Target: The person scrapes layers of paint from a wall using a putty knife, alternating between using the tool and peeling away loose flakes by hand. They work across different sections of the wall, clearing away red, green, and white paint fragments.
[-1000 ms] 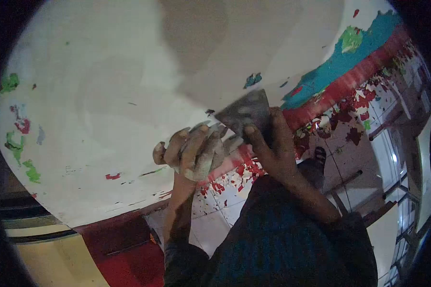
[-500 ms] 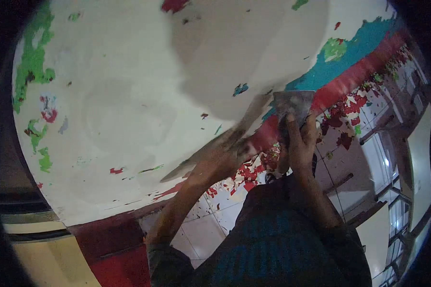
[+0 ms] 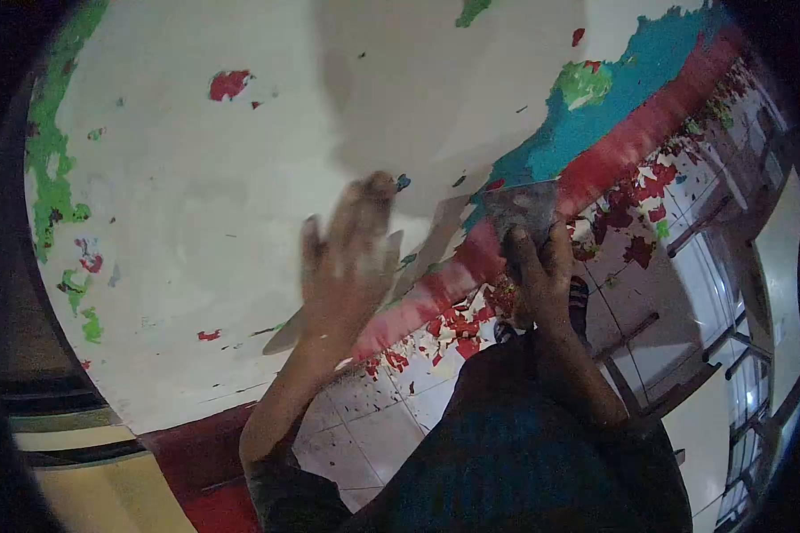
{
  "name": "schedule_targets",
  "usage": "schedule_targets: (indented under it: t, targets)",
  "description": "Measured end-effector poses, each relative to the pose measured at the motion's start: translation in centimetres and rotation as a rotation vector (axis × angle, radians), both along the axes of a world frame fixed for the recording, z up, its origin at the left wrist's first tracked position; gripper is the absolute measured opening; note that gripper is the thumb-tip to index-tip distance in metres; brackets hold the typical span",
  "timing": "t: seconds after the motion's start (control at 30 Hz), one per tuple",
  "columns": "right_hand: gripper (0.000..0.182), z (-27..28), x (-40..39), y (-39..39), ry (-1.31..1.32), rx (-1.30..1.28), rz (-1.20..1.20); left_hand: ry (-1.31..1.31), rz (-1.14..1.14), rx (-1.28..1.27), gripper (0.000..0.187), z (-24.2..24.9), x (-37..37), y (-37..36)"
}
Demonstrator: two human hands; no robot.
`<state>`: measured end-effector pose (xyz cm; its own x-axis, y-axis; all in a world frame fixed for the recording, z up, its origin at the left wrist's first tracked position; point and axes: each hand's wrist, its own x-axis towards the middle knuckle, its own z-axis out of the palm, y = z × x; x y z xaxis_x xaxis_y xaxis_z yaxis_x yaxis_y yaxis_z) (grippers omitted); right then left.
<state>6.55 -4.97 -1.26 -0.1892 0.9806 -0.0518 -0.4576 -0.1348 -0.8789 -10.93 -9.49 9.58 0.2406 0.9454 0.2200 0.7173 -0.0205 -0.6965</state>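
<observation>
My right hand (image 3: 544, 266) is wrapped round a wide flat scraper (image 3: 522, 206), its blade up against the wall where teal paint (image 3: 556, 147) meets the red band (image 3: 627, 147). Slightly smeared by motion, my left hand (image 3: 347, 266) is open, with fingers spread over the white part of the wall (image 3: 222, 178). It holds nothing, and a small teal patch (image 3: 404, 183) shows beside its fingertips. Below the hands, a stretch of the band looks pink and scraped.
Red and white paint flakes (image 3: 458, 329) litter the tiled floor (image 3: 373, 435) along the wall's foot. Peeled green patches (image 3: 58, 169) mark the wall's left side. Light-topped tables (image 3: 778, 275) with dark legs stand at right. My shoe (image 3: 579, 298) is near the flakes.
My left hand has lifted from the red band, moved up and left, and spread its fingers. The scraper in my right hand has shifted slightly left and down. The view has turned a little.
</observation>
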Motion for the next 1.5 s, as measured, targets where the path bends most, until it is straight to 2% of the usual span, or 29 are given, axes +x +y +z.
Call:
schedule_targets:
  t: [0.1,0.23,0.27,0.37,0.47,0.57,0.6,0.7,0.8,0.9,1.0,1.07,1.17,1.27,1.37,1.47,1.5]
  targets:
    - [0.023,-0.4,0.2,0.2,0.004,0.014,-0.028,-0.023,-0.010,0.034,0.055,-1.1,-0.4,-0.3]
    - [0.023,-0.2,-1.0,0.2,-0.024,0.107,-0.022,0.034,-0.106,-0.129,0.051,-2.0,0.2,0.2]
    - [0.023,-0.2,-1.4,0.2,-0.018,0.138,-0.027,0.079,-0.120,-0.159,0.045,-1.4,0.4,0.2]
    - [0.027,-0.4,-1.7,0.6,-0.275,0.419,-0.012,0.052,-0.203,-0.217,0.043,-0.5,-0.2,-0.7]
    - [0.029,1.6,-1.4,1.1,-0.317,0.383,0.099,-0.227,-0.298,-0.305,0.040,0.2,-2.3,-1.7]
    - [0.025,2.9,-1.1,2.1,-0.377,0.358,0.223,-0.068,-0.433,0.195,0.037,0.3,-2.8,-1.3]
    - [0.026,2.9,-1.2,2.4,-0.412,0.390,0.207,-0.099,-0.271,0.259,0.031,0.4,-2.3,-1.5]
    - [0.028,2.8,-1.9,3.7,-0.467,0.524,0.147,-0.023,-0.323,0.405,0.034,-0.4,-2.3,-0.2]
    - [0.029,2.0,-2.5,4.8,-0.457,0.689,0.061,-0.120,-0.336,0.526,0.045,-0.8,-2.5,0.3]
    - [0.029,2.2,-2.6,5.2,-0.499,0.783,0.043,-0.286,-0.272,0.765,0.043,-1.8,-2.1,1.4]
    - [0.028,2.7,-2.3,5.6,-0.522,0.769,0.103,-0.240,-0.237,0.734,0.057,-1.7,-1.4,1.4]
    - [0.028,2.8,-2.2,5.8,-0.509,0.721,0.167,-0.278,-0.239,0.714,0.055,-2.2,-1.9,1.2]
    - [0.025,3.9,-1.7,6.5,-0.589,0.889,0.134,-0.253,-0.238,0.672,0.052,-1.8,-1.8,0.9]
    - [0.022,3.4,-1.7,7.2,-0.560,0.893,0.072,-0.232,-0.217,0.660,0.047,-1.3,-1.3,0.8]
    - [0.021,3.8,-1.6,7.5,-0.604,1.103,0.018,-0.234,-0.209,0.670,0.043,-1.6,-1.4,0.8]
    - [0.022,3.9,-0.9,8.0,-0.601,1.060,0.047,-0.226,-0.227,0.658,0.041,-1.5,-1.6,0.8]
    - [0.021,3.8,-1.3,8.0,-0.605,1.117,0.099,-0.224,-0.234,0.651,0.041,-1.5,-1.6,0.7]
